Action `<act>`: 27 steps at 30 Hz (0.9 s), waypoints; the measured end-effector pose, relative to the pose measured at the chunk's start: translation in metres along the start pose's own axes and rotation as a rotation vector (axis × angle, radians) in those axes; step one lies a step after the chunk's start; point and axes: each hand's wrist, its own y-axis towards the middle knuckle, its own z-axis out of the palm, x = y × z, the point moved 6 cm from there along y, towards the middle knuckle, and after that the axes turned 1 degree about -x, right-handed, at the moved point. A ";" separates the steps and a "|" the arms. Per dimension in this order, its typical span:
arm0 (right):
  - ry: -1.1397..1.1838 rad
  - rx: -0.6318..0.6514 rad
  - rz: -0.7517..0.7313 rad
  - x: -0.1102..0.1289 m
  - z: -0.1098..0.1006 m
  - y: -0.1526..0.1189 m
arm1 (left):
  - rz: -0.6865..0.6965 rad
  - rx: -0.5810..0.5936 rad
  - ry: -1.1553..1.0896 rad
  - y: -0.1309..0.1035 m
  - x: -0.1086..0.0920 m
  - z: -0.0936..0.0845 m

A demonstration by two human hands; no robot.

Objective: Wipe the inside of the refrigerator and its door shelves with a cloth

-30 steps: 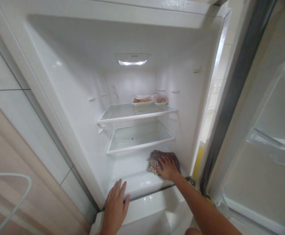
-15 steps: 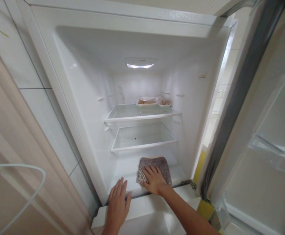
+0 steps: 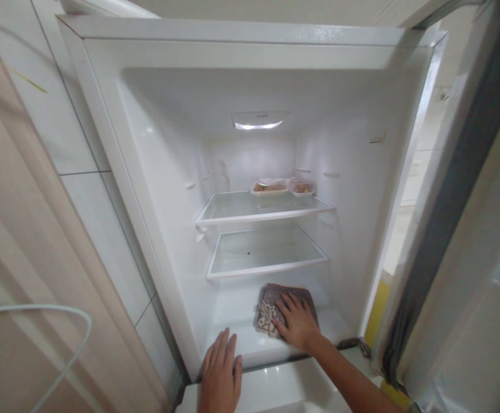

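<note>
A folded brown patterned cloth (image 3: 268,312) lies on the white floor of the open fridge (image 3: 237,310). My right hand (image 3: 297,322) rests flat on the cloth with its fingers spread. At the fridge's front lower edge, left of the cloth, my left hand (image 3: 221,370) lies with fingers stretched out and thumb apart, holding nothing. Above the cloth are a lower glass shelf (image 3: 267,248) and an upper glass shelf (image 3: 241,207).
Two wrapped food trays, one (image 3: 269,186) beside another (image 3: 302,187), sit at the back of the upper shelf. The fridge door (image 3: 469,287) stands open at the right. A pinkish-beige surface with a pale cable (image 3: 84,321) is at the left.
The camera view has shifted, so the fridge appears lower and further right. My right hand and the cloth sit slightly further right on the fridge floor. My left hand stays at the front edge.
</note>
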 end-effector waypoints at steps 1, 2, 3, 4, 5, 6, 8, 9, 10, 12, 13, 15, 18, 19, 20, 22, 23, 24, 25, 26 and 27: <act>0.005 0.007 -0.003 0.004 0.002 0.004 | 0.001 -0.011 0.004 -0.001 0.001 0.001; 0.013 0.014 -0.007 0.008 0.003 0.007 | 0.003 -0.022 0.008 -0.002 0.002 0.003; 0.023 0.019 -0.014 0.014 0.003 0.011 | 0.010 -0.032 0.011 -0.003 0.002 0.006; 0.034 0.024 -0.026 0.020 0.004 0.015 | 0.021 -0.041 0.013 -0.005 0.003 0.008; 0.044 0.027 -0.043 0.028 0.005 0.018 | 0.022 -0.050 0.016 -0.006 0.003 0.011; 0.055 0.028 -0.065 0.037 0.006 0.021 | 0.016 -0.059 0.017 -0.008 0.004 0.014; 0.083 0.030 -0.123 0.057 0.008 0.026 | -0.020 -0.078 0.012 -0.010 0.006 0.018; 0.101 0.032 -0.162 0.068 0.009 0.027 | -0.046 -0.088 0.006 -0.011 0.007 0.019; 0.122 0.039 -0.205 0.080 0.011 0.028 | -0.071 -0.094 -0.003 -0.012 0.007 0.019; 0.165 0.061 -0.300 0.103 0.013 0.029 | -0.097 -0.097 -0.023 -0.012 0.007 0.019; 0.181 0.074 -0.349 0.114 0.015 0.029 | -0.107 -0.096 -0.027 -0.012 0.006 0.019; 0.200 0.099 -0.429 0.131 0.017 0.032 | -0.117 -0.090 -0.029 -0.011 0.006 0.018; 0.220 0.118 -0.486 0.142 0.021 0.043 | -0.140 -0.077 -0.020 -0.012 0.006 0.018; 0.227 0.122 -0.489 0.143 0.023 0.049 | -0.143 -0.066 -0.016 -0.012 0.007 0.019; 0.233 0.124 -0.482 0.142 0.024 0.055 | -0.141 -0.054 -0.012 -0.013 0.007 0.020; 0.234 0.120 -0.444 0.138 0.026 0.070 | -0.117 -0.040 0.006 -0.014 0.007 0.022; 0.227 0.115 -0.423 0.134 0.027 0.077 | -0.101 -0.042 0.019 -0.014 0.007 0.023; 0.215 0.107 -0.404 0.130 0.026 0.084 | -0.083 -0.047 0.033 -0.015 0.007 0.023; 0.196 0.098 -0.379 0.125 0.025 0.090 | -0.064 -0.052 0.046 -0.015 0.007 0.023; 0.172 0.086 -0.348 0.118 0.023 0.096 | -0.038 -0.053 0.056 -0.015 0.007 0.023; 0.147 0.071 -0.309 0.110 0.020 0.101 | -0.010 -0.047 0.064 -0.015 0.007 0.023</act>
